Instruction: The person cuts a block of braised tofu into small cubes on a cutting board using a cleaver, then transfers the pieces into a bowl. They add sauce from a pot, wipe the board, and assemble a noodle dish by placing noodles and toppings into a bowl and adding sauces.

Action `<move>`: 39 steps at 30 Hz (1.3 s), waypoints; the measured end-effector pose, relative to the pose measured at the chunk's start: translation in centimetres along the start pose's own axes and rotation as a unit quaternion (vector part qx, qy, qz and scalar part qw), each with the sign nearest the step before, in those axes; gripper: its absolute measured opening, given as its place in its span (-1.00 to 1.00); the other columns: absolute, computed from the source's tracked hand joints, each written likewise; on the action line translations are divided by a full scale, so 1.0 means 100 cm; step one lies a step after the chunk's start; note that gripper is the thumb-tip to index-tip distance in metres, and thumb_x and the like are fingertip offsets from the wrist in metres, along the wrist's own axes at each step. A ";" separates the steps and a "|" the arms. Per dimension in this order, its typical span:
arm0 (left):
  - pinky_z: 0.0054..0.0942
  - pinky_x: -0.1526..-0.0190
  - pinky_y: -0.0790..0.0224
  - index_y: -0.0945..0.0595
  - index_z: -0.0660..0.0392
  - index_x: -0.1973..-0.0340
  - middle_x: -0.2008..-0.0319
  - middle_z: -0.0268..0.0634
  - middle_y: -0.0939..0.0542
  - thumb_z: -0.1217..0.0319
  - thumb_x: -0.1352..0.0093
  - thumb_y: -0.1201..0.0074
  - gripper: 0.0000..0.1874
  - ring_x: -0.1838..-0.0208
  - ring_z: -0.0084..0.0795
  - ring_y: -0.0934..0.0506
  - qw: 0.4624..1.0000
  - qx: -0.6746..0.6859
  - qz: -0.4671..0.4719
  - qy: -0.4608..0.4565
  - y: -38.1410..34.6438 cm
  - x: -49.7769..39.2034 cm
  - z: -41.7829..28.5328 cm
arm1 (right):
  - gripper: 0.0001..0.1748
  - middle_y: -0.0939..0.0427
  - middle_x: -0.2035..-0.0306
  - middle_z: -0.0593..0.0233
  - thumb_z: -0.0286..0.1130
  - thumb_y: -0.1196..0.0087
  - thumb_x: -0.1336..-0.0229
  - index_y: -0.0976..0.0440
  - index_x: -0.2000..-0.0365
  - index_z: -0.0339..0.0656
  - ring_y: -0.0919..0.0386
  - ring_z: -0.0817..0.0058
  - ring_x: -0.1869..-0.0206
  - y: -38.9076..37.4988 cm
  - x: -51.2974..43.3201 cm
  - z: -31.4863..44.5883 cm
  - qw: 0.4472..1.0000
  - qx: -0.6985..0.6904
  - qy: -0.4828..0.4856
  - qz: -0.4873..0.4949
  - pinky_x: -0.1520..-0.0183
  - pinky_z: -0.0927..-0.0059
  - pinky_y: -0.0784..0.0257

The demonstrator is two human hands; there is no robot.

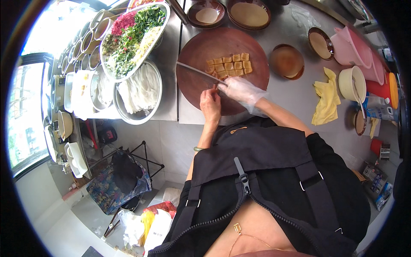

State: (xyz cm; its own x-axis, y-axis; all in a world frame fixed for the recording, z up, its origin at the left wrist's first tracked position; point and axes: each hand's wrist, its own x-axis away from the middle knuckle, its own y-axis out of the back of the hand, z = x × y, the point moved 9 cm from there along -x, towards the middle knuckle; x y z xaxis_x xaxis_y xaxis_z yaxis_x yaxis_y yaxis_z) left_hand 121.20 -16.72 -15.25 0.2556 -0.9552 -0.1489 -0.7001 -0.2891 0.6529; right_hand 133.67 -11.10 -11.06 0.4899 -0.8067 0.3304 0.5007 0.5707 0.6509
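Note:
A round reddish-brown chopping board [196, 46] lies on the metal counter before me. My right hand [239, 91], in a clear plastic glove, grips a knife [202, 73] whose blade points to the left across the board. My bare left hand [211, 105] is at the board's near part, fingers bent and fingertips close to the knife's handle end. Whether something small is between those fingertips is hard to tell. Just beyond my right hand, brownish square food pieces [229, 66] sit in rows, partly covered by the hand and knife.
Left of the board are a tray of chopped vegetables [135, 41] and a metal bowl of white strips [138, 91]. Brown bowls [249, 14] stand behind it. To the right are another bowl [286, 61], a yellow cloth [326, 98], a cream container [351, 85] and pink tubs [350, 48].

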 end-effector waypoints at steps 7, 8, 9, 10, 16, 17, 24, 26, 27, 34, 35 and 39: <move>-0.17 0.13 -0.42 -0.56 0.24 0.24 0.27 -0.07 -0.56 0.44 -0.19 -0.33 -0.71 0.16 -0.04 -0.54 0.993 -0.017 -0.075 -0.088 0.014 -0.010 -0.020 | -0.53 -0.55 0.43 -0.23 -0.10 -0.01 -0.31 -0.47 0.46 -0.38 -0.54 -0.18 0.29 0.026 0.048 -0.011 0.996 0.016 -0.008 -0.090 0.25 -0.11 -0.38; -0.16 0.10 -0.40 -0.54 0.23 0.19 0.19 -0.04 -0.53 0.43 -0.16 -0.35 -0.64 0.10 -0.03 -0.51 0.996 -0.016 -0.066 -0.055 0.014 -0.005 -0.015 | -0.54 -0.55 0.44 -0.23 -0.10 -0.01 -0.31 -0.47 0.46 -0.37 -0.54 -0.17 0.31 0.024 0.054 -0.011 0.996 0.019 -0.002 -0.087 0.26 -0.10 -0.38; -0.16 0.09 -0.40 -0.54 0.23 0.19 0.18 -0.03 -0.52 0.43 -0.16 -0.35 -0.64 0.10 -0.02 -0.51 0.998 -0.028 -0.040 -0.030 0.009 -0.003 -0.011 | -0.54 -0.55 0.45 -0.23 -0.11 -0.01 -0.31 -0.46 0.47 -0.37 -0.54 -0.16 0.32 0.021 0.059 -0.013 0.996 0.025 -0.007 -0.080 0.28 -0.10 -0.38; -0.15 0.07 -0.39 -0.54 0.23 0.18 0.17 -0.03 -0.51 0.44 -0.16 -0.34 -0.64 0.10 -0.01 -0.50 0.999 -0.038 -0.022 -0.011 0.006 0.001 -0.007 | -0.54 -0.55 0.45 -0.21 -0.11 -0.02 -0.30 -0.46 0.48 -0.37 -0.55 -0.15 0.33 0.019 0.062 -0.012 0.996 0.049 0.000 -0.074 0.29 -0.08 -0.40; -0.12 -0.01 -0.37 -0.54 0.34 0.13 0.15 0.03 -0.52 0.54 -0.20 -0.15 -0.69 0.06 0.04 -0.46 0.997 -0.055 0.032 -0.033 -0.008 -0.001 -0.002 | -0.58 -0.57 0.46 -0.18 -0.16 0.04 -0.34 -0.50 0.44 -0.36 -0.56 -0.15 0.33 0.001 0.044 -0.008 0.997 0.080 -0.007 -0.023 0.23 -0.05 -0.45; -0.11 -0.01 -0.37 -0.55 0.34 0.11 0.16 0.03 -0.52 0.56 -0.20 -0.13 -0.68 0.05 0.04 -0.46 0.997 -0.060 0.043 -0.028 -0.010 -0.002 -0.001 | -0.56 -0.58 0.44 -0.18 -0.16 0.06 -0.34 -0.52 0.43 -0.37 -0.57 -0.14 0.31 -0.004 0.034 0.000 0.997 0.074 0.015 -0.014 0.21 -0.04 -0.47; -0.12 -0.01 -0.39 -0.57 0.22 0.14 0.18 -0.03 -0.52 0.50 -0.20 -0.24 -0.69 0.00 0.00 -0.48 1.000 -0.020 -0.002 -0.014 0.012 0.008 -0.009 | -0.48 -0.58 0.35 -0.29 -0.09 0.14 -0.35 -0.58 0.35 -0.39 -0.58 -0.16 0.24 0.003 -0.014 0.003 1.000 -0.010 0.017 0.000 0.16 -0.08 -0.46; -0.16 0.04 -0.42 -0.56 0.20 0.18 0.19 -0.11 -0.52 0.47 -0.19 -0.30 -0.69 0.08 -0.06 -0.52 0.998 -0.039 -0.038 -0.033 0.020 0.014 -0.012 | -0.49 -0.59 0.38 -0.27 -0.08 0.12 -0.35 -0.56 0.36 -0.39 -0.58 -0.17 0.26 0.013 0.004 -0.005 0.999 0.005 0.015 -0.029 0.18 -0.09 -0.46; -0.16 0.07 -0.43 -0.56 0.20 0.19 0.20 -0.11 -0.52 0.47 -0.20 -0.30 -0.70 0.11 -0.07 -0.53 0.999 -0.038 -0.015 -0.015 0.016 0.017 -0.008 | -0.50 -0.59 0.39 -0.25 -0.08 0.10 -0.35 -0.56 0.37 -0.38 -0.59 -0.17 0.27 0.016 0.015 -0.008 0.999 0.013 0.017 -0.032 0.18 -0.09 -0.46; -0.14 0.04 -0.42 -0.57 0.21 0.10 0.18 -0.07 -0.52 0.55 -0.22 -0.19 -0.68 0.09 -0.02 -0.51 0.999 -0.004 0.032 0.043 0.000 0.009 0.008 | -0.56 -0.59 0.43 -0.18 -0.14 0.01 -0.32 -0.48 0.46 -0.37 -0.58 -0.13 0.30 0.011 0.068 -0.011 0.997 0.082 -0.001 0.007 0.21 -0.07 -0.46; -0.14 0.02 -0.42 -0.57 0.21 0.06 0.15 -0.06 -0.53 0.55 -0.22 -0.18 -0.65 0.06 -0.01 -0.51 0.999 -0.004 0.027 0.024 0.001 0.008 0.004 | -0.56 -0.58 0.46 -0.17 -0.13 0.00 -0.32 -0.46 0.48 -0.36 -0.58 -0.14 0.32 0.006 0.068 -0.013 0.995 0.095 -0.019 0.022 0.23 -0.06 -0.46; -0.12 -0.05 -0.41 -0.55 0.19 -0.10 0.04 -0.06 -0.54 0.60 -0.20 -0.12 -0.50 -0.04 0.00 -0.50 0.997 -0.026 0.012 -0.076 0.002 0.011 -0.015 | -0.58 -0.61 0.37 -0.21 -0.16 0.09 -0.34 -0.53 0.37 -0.34 -0.61 -0.07 0.23 -0.017 0.034 0.003 0.996 0.090 0.009 0.023 0.15 -0.03 -0.50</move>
State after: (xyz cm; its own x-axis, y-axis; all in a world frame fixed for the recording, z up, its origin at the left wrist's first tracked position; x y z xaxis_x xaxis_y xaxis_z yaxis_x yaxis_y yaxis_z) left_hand 122.32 -17.72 -14.21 0.1324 -0.9612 -0.2419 -0.6689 -0.2668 0.6939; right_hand 134.28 -14.87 -10.83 0.5233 -0.7764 0.3512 0.3424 0.5690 0.7477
